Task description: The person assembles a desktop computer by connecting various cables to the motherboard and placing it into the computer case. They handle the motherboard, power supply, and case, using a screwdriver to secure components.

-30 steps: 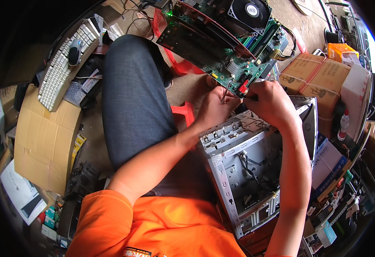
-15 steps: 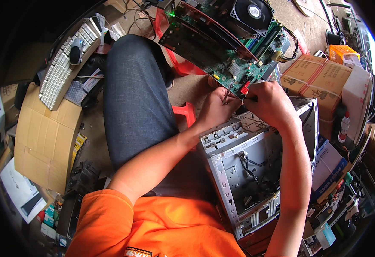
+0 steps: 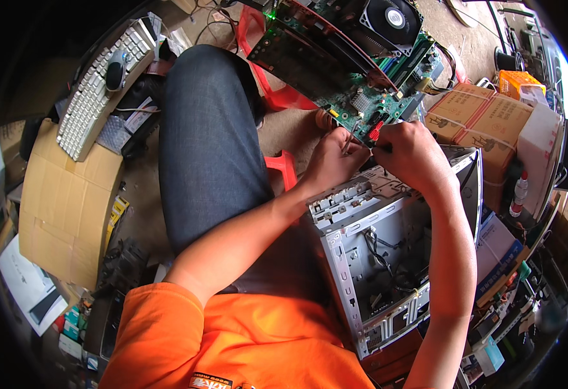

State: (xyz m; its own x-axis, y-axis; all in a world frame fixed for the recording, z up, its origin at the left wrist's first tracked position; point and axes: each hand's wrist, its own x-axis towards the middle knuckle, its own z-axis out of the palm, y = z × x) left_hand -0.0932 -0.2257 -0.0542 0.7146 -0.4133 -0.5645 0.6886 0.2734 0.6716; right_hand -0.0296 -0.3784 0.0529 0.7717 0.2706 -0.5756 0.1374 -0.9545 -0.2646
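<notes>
A green computer motherboard [image 3: 336, 58] with a black fan cooler [image 3: 393, 18] lies tilted over a red stool, beyond an open grey computer case [image 3: 394, 259]. My left hand [image 3: 332, 162] and my right hand [image 3: 410, 152] meet at the board's near edge, above the case's top. My right hand pinches a small red and black connector [image 3: 376, 135] against the board. My left hand's fingers are closed around thin wires beside it. What lies under the fingers is hidden.
A white keyboard [image 3: 99, 87] with a mouse lies at the upper left, above flattened cardboard [image 3: 63, 207]. Brown boxes [image 3: 485, 123] and a white box stand at the right. My jeans-clad knee [image 3: 206, 129] is left of the case. Cluttered small items line the right edge.
Both hands stay at the board's near edge; they have shifted only slightly, working the small connector.
</notes>
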